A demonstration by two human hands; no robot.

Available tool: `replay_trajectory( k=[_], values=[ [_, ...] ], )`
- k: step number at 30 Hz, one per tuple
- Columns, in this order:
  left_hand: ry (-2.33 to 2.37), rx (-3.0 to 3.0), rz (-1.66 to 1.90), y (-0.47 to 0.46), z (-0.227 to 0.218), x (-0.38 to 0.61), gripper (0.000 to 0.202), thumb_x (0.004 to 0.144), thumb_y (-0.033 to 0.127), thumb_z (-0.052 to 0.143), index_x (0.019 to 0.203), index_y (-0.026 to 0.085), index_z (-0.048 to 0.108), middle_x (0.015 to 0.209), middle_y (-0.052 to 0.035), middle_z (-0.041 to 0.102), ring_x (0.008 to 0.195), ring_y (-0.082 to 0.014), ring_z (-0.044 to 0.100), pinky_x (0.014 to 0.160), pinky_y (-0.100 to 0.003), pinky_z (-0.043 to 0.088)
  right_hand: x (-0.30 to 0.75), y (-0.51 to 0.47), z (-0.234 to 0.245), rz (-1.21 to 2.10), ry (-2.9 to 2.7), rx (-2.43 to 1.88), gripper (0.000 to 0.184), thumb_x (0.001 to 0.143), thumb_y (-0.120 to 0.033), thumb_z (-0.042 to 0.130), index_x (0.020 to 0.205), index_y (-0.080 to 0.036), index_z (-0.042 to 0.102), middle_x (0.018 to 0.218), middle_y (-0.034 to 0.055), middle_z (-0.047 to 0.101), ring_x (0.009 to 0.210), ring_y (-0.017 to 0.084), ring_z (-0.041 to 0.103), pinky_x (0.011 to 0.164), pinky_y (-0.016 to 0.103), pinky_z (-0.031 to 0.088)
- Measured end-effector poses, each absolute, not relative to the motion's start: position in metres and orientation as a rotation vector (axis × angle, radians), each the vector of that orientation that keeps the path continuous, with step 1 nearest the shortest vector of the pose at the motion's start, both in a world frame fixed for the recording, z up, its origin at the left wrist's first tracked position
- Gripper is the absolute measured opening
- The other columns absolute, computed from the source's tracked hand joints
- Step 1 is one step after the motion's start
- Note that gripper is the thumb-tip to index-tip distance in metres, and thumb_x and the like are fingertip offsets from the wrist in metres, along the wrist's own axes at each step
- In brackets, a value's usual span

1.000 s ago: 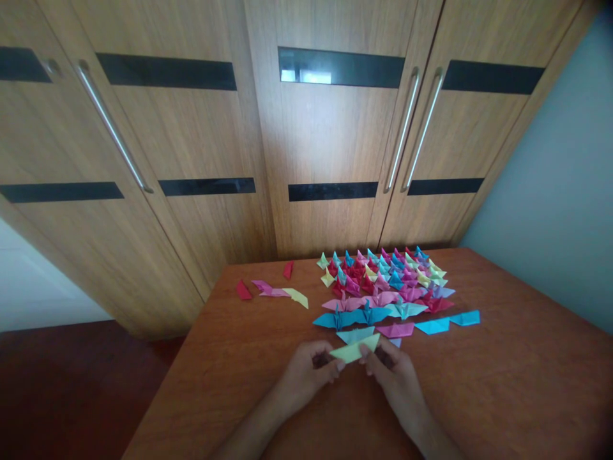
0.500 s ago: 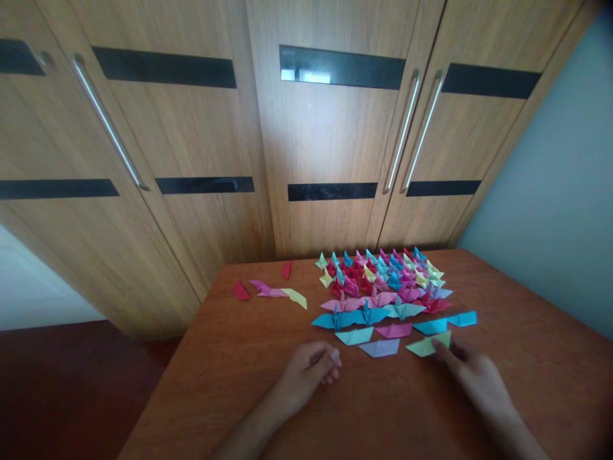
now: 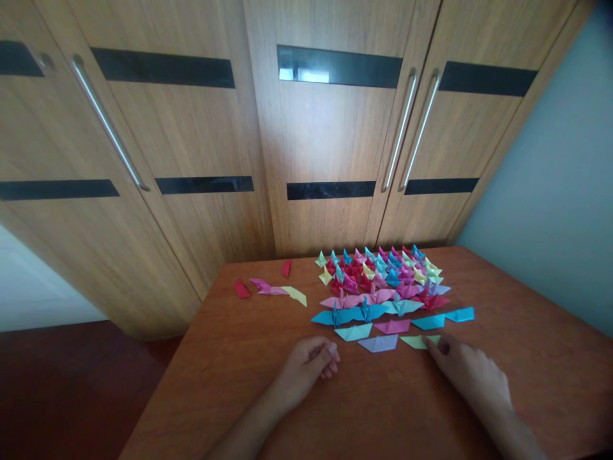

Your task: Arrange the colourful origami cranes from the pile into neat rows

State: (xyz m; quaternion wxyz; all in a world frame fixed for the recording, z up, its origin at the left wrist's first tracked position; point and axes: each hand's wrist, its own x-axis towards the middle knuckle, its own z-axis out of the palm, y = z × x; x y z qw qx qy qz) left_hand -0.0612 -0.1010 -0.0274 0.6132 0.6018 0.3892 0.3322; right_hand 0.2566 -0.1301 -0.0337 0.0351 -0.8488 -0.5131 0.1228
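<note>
My right hand (image 3: 467, 374) rests on the wooden table (image 3: 239, 383), and its fingertips pinch the right end of a light green folded paper (image 3: 414, 341) that lies flat. That piece sits in a row with a lilac folded paper (image 3: 378, 344). My left hand (image 3: 310, 361) lies on the table left of the row, loosely curled with nothing visible in it. Just beyond are a light blue piece (image 3: 353, 331), a pink piece (image 3: 391, 326) and blue pieces (image 3: 443, 318).
Several rows of small coloured origami cranes (image 3: 380, 278) fill the far middle of the table. A few loose folded pieces, red (image 3: 242, 289), pink and yellow-green (image 3: 295, 295), lie at the far left. Wooden wardrobe doors (image 3: 316, 140) with metal handles stand behind. A pale wall is at right.
Both hands held the light green paper in front of me. My right hand then carried it to the right and laid it down beside the lilac piece. My left hand stayed, curled.
</note>
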Motion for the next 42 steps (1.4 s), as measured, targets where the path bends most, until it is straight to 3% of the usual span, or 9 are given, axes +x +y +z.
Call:
replay_trajectory(
  k=[18,28,34,37,42],
  values=[
    [0.897,1.376,0.759,-0.101,-0.031,-0.062,0.039,0.085,0.048,0.048,0.076,0.012,0.061,0.065,-0.0024,0.059,0.057,-0.0102,0.053,0.055,-0.021,0.041,0.257,-0.128,-0.041,0.225,-1.603,-2.333,0.044,0.082,-0.061,0.036,0.073,-0.028,0.063,0.069,0.0037,0.067,0.067,0.023,0.064,0.052,0.026,0.037],
    [1.145,1.552,0.922,-0.073,-0.032,-0.09,0.026,0.084,0.037,0.048,0.078,0.015,0.061,0.07,-0.0024,0.062,0.063,-0.0137,0.056,0.06,-0.023,0.044,0.142,-0.123,-0.032,0.328,-1.905,-1.71,0.034,0.087,-0.044,0.043,0.061,-0.022,0.049,0.056,-0.0016,0.058,0.051,0.013,0.052,0.05,0.023,0.03],
    [1.825,1.866,1.076,-0.032,-0.028,-0.171,0.024,0.082,0.033,0.047,0.094,0.02,0.063,0.094,-0.0052,0.066,0.085,-0.0223,0.061,0.081,-0.034,0.045,0.104,-0.133,-0.039,0.459,-2.044,-1.611,0.032,0.088,-0.037,0.041,0.061,-0.021,0.048,0.061,-0.0018,0.059,0.056,0.013,0.054,0.053,0.024,0.029],
    [2.165,2.065,0.984,-0.015,-0.03,-0.205,0.031,0.082,0.031,0.045,0.105,0.016,0.06,0.103,-0.0102,0.063,0.096,-0.0253,0.058,0.088,-0.036,0.043,0.105,-0.136,-0.042,0.469,-2.069,-1.58,0.032,0.089,-0.036,0.04,0.061,-0.021,0.048,0.062,-0.0014,0.058,0.058,0.013,0.053,0.054,0.024,0.03],
    [2.271,2.308,0.677,0.002,-0.034,-0.22,0.045,0.082,0.037,0.045,0.12,0.012,0.051,0.129,-0.0148,0.049,0.118,-0.0286,0.045,0.098,-0.039,0.035,0.107,-0.137,-0.041,0.482,-2.078,-1.6,0.031,0.088,-0.033,0.042,0.061,-0.02,0.047,0.061,-0.0022,0.057,0.057,0.013,0.052,0.053,0.024,0.028]
  ],
)
